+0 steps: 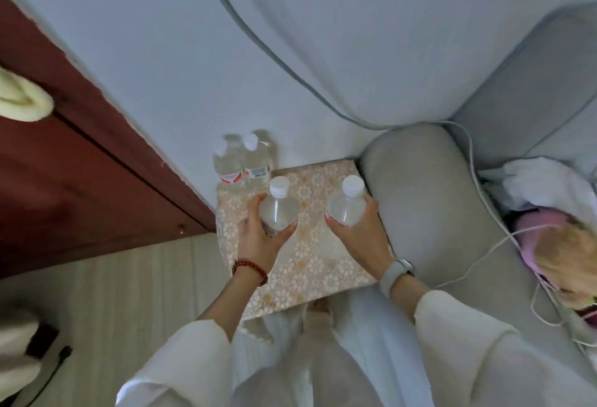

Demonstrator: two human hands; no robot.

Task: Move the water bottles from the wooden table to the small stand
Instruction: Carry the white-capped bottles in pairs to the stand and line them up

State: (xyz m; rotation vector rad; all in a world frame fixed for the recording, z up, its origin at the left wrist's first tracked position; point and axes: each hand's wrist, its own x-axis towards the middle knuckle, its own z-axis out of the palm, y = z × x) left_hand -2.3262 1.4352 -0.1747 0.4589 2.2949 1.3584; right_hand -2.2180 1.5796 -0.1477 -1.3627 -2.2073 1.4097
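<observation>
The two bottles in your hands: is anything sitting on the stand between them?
No. In the head view, only the stand's bare flowered top shows between the left-hand bottle and the right-hand bottle.

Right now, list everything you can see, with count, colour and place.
bottles: two, clear with white caps, standing at the stand's far left corner
stand: one, beige floral top, between door and sofa
sofa: one, grey, right
cable: one, white, across the sofa
door: one, dark red, left
left hand: red bead bracelet, grips a clear bottle over the stand
right hand: grey watch, grips another bottle
</observation>
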